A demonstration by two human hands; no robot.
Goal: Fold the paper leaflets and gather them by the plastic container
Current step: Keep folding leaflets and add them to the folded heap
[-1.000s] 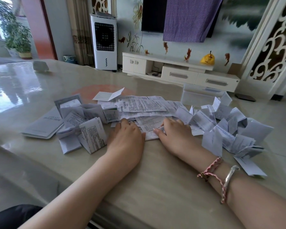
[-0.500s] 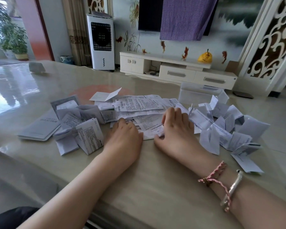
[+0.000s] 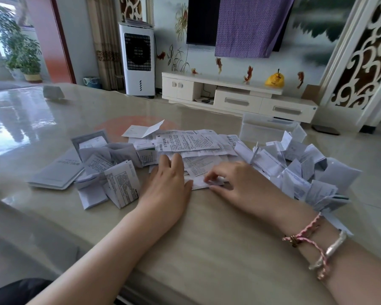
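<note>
Standing by the counter, I see both hands down at the near edge of the paper mess. Left hand lies flat, fingers straight, palm pressing the bottom of a printed leaflet, prob. to pin it so it won't slide on the glossy top. Right hand has fingers curled, tips nipping the leaflet's near edge where a thin strip is turned up; looks like the start of a fold, w/ the other hand acting as anchor. Unfolded sheets sit in a loose flat layer just beyond the hands, overlapping. Folded leaflets are heaped to the right, many standing up tent-like, and that pile runs back till it touches the clear plastic container, so the gathering spot is already in use. Another batch of creased papers plus a thin booklet lies to the left, well apart from the container; I'd guess those need moving over later. Room-wise: bare counter btwn the hands and the near edge gives space to pull the sheet toward the body and crease it. Right side is tight, the folded pile sits just beside the right wrist and some pieces hang near the counter's right edge, so a careless sweep could knock them off. Far left of the counter is open, only a small pale object there.
</note>
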